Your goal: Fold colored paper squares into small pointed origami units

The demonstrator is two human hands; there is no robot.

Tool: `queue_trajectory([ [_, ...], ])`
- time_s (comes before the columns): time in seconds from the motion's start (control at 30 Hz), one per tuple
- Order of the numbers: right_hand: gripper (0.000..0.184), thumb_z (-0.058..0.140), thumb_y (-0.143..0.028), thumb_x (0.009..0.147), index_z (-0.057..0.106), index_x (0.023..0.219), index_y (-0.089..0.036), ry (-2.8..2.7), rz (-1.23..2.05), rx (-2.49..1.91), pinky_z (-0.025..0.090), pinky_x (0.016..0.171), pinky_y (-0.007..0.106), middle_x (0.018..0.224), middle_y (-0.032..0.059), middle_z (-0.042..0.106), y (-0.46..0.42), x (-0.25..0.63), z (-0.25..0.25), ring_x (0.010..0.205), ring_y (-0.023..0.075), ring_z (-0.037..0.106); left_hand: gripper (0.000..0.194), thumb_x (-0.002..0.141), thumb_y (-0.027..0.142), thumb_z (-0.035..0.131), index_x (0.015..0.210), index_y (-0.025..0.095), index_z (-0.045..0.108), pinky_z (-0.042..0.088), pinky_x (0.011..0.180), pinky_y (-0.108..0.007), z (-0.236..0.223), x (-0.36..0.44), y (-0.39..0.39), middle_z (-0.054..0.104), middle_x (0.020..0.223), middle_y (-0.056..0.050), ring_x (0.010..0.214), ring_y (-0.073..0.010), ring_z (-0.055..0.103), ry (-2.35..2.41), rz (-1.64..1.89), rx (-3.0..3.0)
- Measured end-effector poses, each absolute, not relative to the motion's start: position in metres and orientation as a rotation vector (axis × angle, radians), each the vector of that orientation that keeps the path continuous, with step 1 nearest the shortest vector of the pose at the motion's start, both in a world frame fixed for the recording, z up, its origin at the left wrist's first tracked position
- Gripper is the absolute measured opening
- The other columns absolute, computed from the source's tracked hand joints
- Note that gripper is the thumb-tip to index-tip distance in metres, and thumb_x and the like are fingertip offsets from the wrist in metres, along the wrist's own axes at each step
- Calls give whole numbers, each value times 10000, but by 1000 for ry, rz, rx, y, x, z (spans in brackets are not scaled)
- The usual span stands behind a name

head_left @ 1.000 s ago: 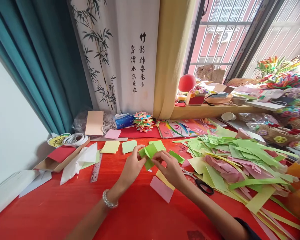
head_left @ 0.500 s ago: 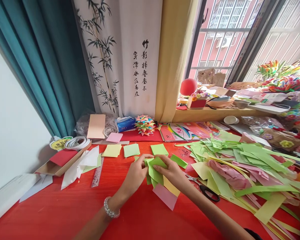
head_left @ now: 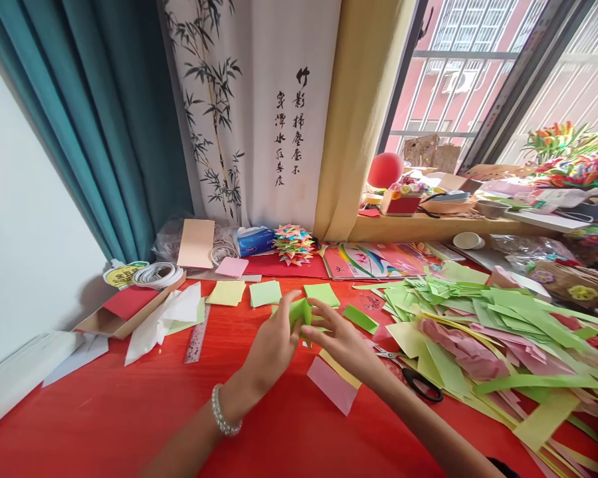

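Observation:
Green paper (head_left: 301,312), bent along a fold, is held between my two hands above the red table. My left hand (head_left: 272,335) grips its left side, thumb and fingers closed on it. My right hand (head_left: 336,335) pinches the right side with its fingertips. Below my right hand lie a pink paper piece (head_left: 333,385) and a yellow one (head_left: 341,368), partly covered. A folded green strip (head_left: 360,319) rests just beyond my right hand. Scissors with black handles (head_left: 421,385) lie to its right. How many sheets I hold is hidden by my fingers.
Square paper stacks in yellow (head_left: 226,293), pale green (head_left: 266,293) and bright green (head_left: 321,295) line the back. A large heap of paper strips (head_left: 498,332) covers the right side. At left are a ruler (head_left: 196,338) and a cardboard tray (head_left: 114,324). A spiky paper ornament (head_left: 294,244) stands behind.
The green paper has been turned and bent more upright between my hands. My left hand's fingers have risen along its side. The view has shifted slightly, so the scene sits further right.

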State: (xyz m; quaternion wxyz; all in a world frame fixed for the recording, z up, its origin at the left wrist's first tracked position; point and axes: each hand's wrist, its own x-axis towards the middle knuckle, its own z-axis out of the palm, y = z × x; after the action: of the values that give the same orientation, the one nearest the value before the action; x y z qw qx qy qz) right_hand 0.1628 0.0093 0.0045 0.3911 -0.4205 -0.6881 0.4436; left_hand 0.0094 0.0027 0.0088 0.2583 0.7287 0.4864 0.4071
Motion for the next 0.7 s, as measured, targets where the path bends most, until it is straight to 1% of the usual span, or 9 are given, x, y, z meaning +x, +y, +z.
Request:
queue_trajectory([
  [0.03, 416, 530, -431, 782, 487, 1136, -215, -1758, 1153, -1031, 472, 722, 290, 1075, 75, 571, 6, 160, 7, 929, 193, 568, 465, 820, 197, 426, 1267, 225, 302, 458, 628, -277, 7, 11, 0, 603, 893, -51, 759, -180, 581, 1302, 1077, 2017],
  [0.1, 287, 519, -409, 796, 568, 964, -181, -1749, 1176, -999, 457, 689, 274, 887, 42, 614, 3, 157, 9, 813, 176, 578, 471, 819, 191, 428, 1270, 235, 300, 460, 623, -273, 6, 14, -2, 599, 880, -41, 746, -173, 585, 1315, 1075, 1993],
  [0.17, 279, 466, -402, 826, 590, 878, -158, -1683, 1201, -1006, 446, 664, 270, 795, 32, 610, 3, 159, 10, 755, 169, 568, 420, 819, 225, 447, 1227, 231, 348, 460, 581, -253, 7, 14, 0, 599, 839, -26, 686, -158, 588, 1357, 1140, 1871],
  [0.23, 295, 442, -396, 836, 600, 873, -149, -1611, 1210, -1006, 440, 655, 267, 786, 34, 609, 6, 163, 10, 745, 167, 560, 331, 820, 289, 467, 1142, 220, 431, 460, 570, -237, 11, 13, 3, 608, 825, -20, 679, -152, 591, 1357, 1192, 1756],
  [0.33, 284, 490, -391, 806, 608, 916, -158, -1546, 1223, -959, 444, 656, 267, 808, 33, 613, 10, 169, 11, 752, 171, 558, 223, 825, 353, 462, 961, 202, 552, 456, 601, -225, 16, 11, 7, 617, 831, -17, 726, -152, 581, 1302, 1180, 1714],
  [0.4, 300, 518, -395, 784, 612, 945, -160, -1501, 1267, -929, 457, 653, 276, 809, 37, 616, 10, 171, 12, 743, 176, 565, 231, 831, 370, 449, 867, 193, 593, 446, 599, -215, 18, 10, 8, 605, 813, -17, 725, -145, 559, 1284, 1174, 1760],
  [0.47, 319, 527, -400, 772, 620, 959, -159, -1471, 1288, -939, 466, 643, 286, 787, 39, 620, 10, 172, 14, 729, 181, 569, 259, 835, 383, 440, 817, 187, 609, 435, 580, -210, 19, 11, 7, 590, 782, -16, 700, -139, 539, 1289, 1167, 1803],
  [0.53, 324, 524, -397, 769, 627, 967, -162, -1463, 1267, -982, 466, 634, 287, 762, 38, 624, 10, 173, 15, 726, 185, 571, 284, 833, 405, 437, 841, 184, 615, 440, 575, -213, 19, 12, 5, 594, 771, -14, 692, -141, 540, 1300, 1135, 1785],
  [0.7, 317, 511, -391, 774, 647, 950, -165, -1481, 1233, -1066, 448, 617, 272, 762, 43, 638, 8, 176, 20, 714, 177, 570, 368, 819, 416, 464, 1099, 197, 562, 482, 683, -245, 22, 13, 0, 640, 903, -26, 803, -171, 586, 1188, 1137, 1557],
])
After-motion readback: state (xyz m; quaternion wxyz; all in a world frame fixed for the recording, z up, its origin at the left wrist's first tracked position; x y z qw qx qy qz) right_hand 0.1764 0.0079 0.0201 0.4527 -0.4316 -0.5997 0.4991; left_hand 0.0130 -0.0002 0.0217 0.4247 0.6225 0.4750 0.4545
